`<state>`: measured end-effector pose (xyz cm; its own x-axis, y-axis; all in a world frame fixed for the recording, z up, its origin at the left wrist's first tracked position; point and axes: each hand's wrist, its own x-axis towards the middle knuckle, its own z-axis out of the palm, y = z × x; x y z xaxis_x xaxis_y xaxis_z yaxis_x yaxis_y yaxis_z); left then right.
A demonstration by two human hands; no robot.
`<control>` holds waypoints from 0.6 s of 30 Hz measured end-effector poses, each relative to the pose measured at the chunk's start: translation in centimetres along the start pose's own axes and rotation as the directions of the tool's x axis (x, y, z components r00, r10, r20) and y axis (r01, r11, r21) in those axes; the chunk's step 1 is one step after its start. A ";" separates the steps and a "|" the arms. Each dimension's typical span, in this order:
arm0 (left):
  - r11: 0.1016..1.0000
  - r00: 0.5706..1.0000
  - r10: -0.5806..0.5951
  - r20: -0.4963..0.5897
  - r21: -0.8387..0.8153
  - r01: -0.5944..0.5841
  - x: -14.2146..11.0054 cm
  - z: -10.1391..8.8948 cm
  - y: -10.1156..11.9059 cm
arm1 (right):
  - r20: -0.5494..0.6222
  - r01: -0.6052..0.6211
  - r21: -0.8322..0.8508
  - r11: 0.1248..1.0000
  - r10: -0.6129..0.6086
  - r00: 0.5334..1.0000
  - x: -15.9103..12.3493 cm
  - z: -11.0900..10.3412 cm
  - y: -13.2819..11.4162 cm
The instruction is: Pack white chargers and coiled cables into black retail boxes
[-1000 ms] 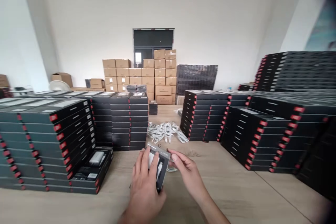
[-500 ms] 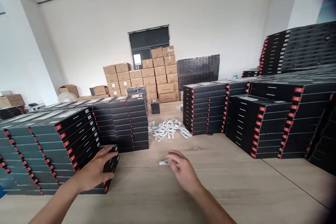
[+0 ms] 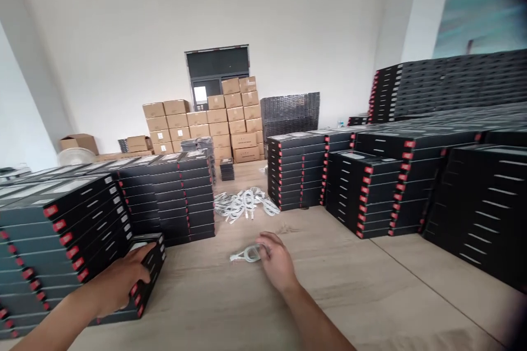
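Note:
My left hand [image 3: 123,279] lies with its fingers flat on top of a short stack of black boxes with red tabs [image 3: 142,279] at the front left of the wooden table [image 3: 255,307]. My right hand [image 3: 275,260] rests in the middle of the table, its fingers closed on a small coiled white cable [image 3: 247,254] that lies on the wood. A pile of several more white cables [image 3: 242,204] lies farther back between the box stacks.
Tall stacks of black boxes stand at the left [image 3: 61,219], centre left [image 3: 173,197], centre right [image 3: 294,170] and right [image 3: 411,181]. Brown cartons [image 3: 206,123] and dark trays [image 3: 290,112] are piled by the far wall. Bare wood shows at the front right.
A second ago both hands held a black box over the table. The left hand has set it on the short left stack; the right hand now grips a white cable. The view turned right.

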<state>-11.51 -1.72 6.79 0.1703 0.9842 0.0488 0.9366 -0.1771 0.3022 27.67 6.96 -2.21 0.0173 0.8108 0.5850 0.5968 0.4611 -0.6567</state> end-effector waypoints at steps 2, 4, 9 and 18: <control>0.991 0.998 0.057 0.024 0.116 -0.060 0.1 1.0 -0.3 | -0.035 -0.003 -0.048 0.999 0.002 0.999 -0.2 0.0 0.1; 0.983 0.990 0.113 -0.081 0.153 -0.100 0.9 2.7 0.9 | -0.068 -0.006 -0.102 0.995 -0.001 0.998 -0.2 0.1 0.2; 0.893 0.965 0.241 -0.099 -0.367 -0.261 3.9 8.9 10.7 | -0.120 -0.004 -0.221 0.975 -0.023 0.993 -0.7 0.7 0.3; 0.516 0.983 0.101 -0.152 -0.837 -0.182 7.7 17.4 13.6 | -0.249 -0.027 -0.642 0.766 -0.174 0.953 5.2 -8.4 1.0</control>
<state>7.89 3.39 -5.32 0.2155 0.9506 0.2233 0.1962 -0.2662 0.9437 35.13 8.62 4.22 0.1118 0.6025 0.7903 0.9718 0.0999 -0.2136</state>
